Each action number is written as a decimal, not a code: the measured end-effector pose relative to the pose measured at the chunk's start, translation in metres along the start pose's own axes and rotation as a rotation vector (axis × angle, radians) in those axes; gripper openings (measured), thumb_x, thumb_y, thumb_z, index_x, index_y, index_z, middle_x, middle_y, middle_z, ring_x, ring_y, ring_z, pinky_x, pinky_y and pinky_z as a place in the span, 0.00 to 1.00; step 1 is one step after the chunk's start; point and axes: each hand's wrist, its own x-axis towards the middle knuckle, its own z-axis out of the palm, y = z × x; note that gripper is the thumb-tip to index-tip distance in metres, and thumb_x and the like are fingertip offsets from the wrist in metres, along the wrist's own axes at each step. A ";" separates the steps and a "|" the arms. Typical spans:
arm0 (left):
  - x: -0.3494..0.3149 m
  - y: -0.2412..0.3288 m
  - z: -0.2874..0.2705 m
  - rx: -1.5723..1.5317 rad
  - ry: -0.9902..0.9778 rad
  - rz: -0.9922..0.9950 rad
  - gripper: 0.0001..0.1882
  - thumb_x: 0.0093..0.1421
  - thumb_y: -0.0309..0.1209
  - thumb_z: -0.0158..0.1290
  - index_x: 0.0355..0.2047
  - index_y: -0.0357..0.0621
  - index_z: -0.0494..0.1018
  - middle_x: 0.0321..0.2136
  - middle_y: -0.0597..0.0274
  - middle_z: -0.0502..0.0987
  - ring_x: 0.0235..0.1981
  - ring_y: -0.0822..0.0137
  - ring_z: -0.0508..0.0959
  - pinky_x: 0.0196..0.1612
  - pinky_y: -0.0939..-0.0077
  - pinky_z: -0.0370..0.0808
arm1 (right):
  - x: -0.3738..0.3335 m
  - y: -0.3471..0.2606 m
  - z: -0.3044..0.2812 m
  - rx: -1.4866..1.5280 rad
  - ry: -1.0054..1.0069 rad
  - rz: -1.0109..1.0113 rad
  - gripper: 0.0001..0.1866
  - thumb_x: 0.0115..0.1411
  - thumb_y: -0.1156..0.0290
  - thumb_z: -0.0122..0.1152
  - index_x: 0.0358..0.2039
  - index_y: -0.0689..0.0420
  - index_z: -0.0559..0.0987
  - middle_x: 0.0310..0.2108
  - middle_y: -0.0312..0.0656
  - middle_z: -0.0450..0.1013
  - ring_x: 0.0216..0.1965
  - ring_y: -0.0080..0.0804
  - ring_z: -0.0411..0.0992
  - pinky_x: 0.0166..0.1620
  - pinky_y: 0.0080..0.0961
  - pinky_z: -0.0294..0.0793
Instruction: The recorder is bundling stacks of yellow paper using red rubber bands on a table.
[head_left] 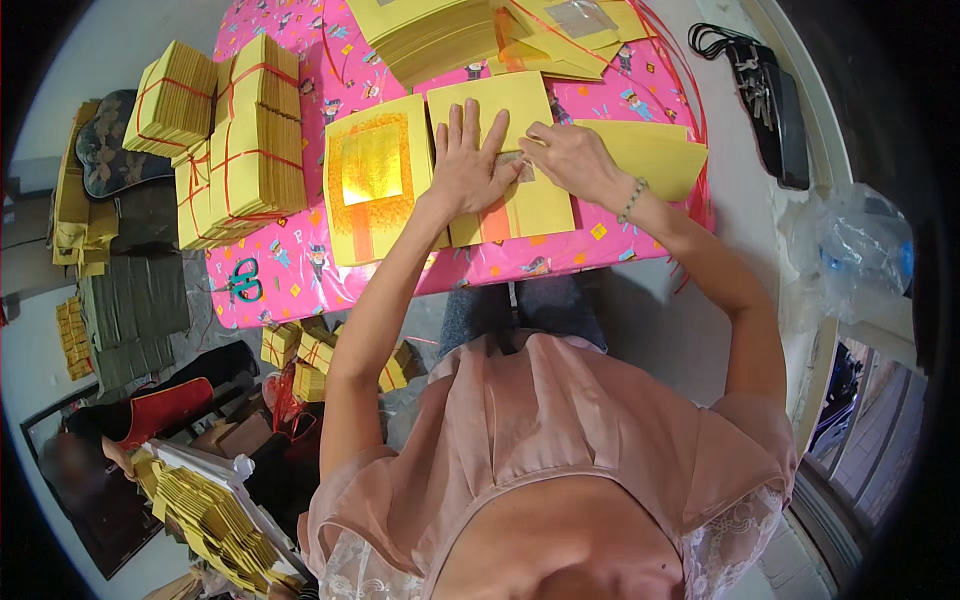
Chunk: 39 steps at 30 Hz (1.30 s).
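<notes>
Yellow paper on pink tablecloth, beneath my left hand, fingers spread wide | my right hand curled over it, grip can't tell | gold-foil sheet just left | uneven pressure might skew the paper, I'd judge

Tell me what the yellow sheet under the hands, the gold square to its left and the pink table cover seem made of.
Yellow sheet: probably paper, matt; it looks thin and shows no glare.
Gold square: likely metallic foil, glossy, given its bright, mirror-like glare.
Pink table cover: perhaps plastic, smooth, as soft shine shows near its front edge; coated cloth is possible.
</notes>
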 end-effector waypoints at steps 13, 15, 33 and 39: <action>0.019 0.003 -0.029 0.256 0.174 0.091 0.24 0.55 0.37 0.56 0.52 0.49 0.67 0.40 0.51 0.72 0.47 0.50 0.74 0.48 0.59 0.71 | 0.019 0.025 0.008 -0.088 0.337 -0.245 0.08 0.52 0.64 0.63 0.23 0.53 0.75 0.23 0.33 0.68 0.29 0.27 0.69 0.36 0.28 0.67; 0.018 -0.002 -0.028 0.310 0.241 0.134 0.16 0.54 0.30 0.53 0.44 0.46 0.69 0.36 0.53 0.72 0.41 0.54 0.74 0.42 0.60 0.72 | 0.018 0.026 0.004 0.016 0.275 -0.136 0.10 0.54 0.65 0.64 0.34 0.56 0.79 0.30 0.36 0.72 0.34 0.29 0.71 0.40 0.29 0.69; -0.027 0.093 -0.044 0.032 0.593 0.443 0.23 0.49 0.27 0.57 0.48 0.53 0.73 0.46 0.54 0.72 0.49 0.53 0.72 0.51 0.58 0.68 | 0.041 0.044 -0.019 1.479 0.287 0.730 0.30 0.60 0.69 0.62 0.58 0.69 0.62 0.44 0.47 0.74 0.43 0.28 0.74 0.44 0.23 0.75; -0.040 0.167 0.011 -0.010 0.233 0.566 0.26 0.54 0.35 0.57 0.52 0.39 0.68 0.52 0.48 0.67 0.53 0.51 0.68 0.53 0.60 0.67 | 0.047 0.052 -0.019 1.621 0.306 0.735 0.28 0.62 0.70 0.60 0.59 0.66 0.62 0.48 0.46 0.73 0.50 0.28 0.71 0.52 0.22 0.71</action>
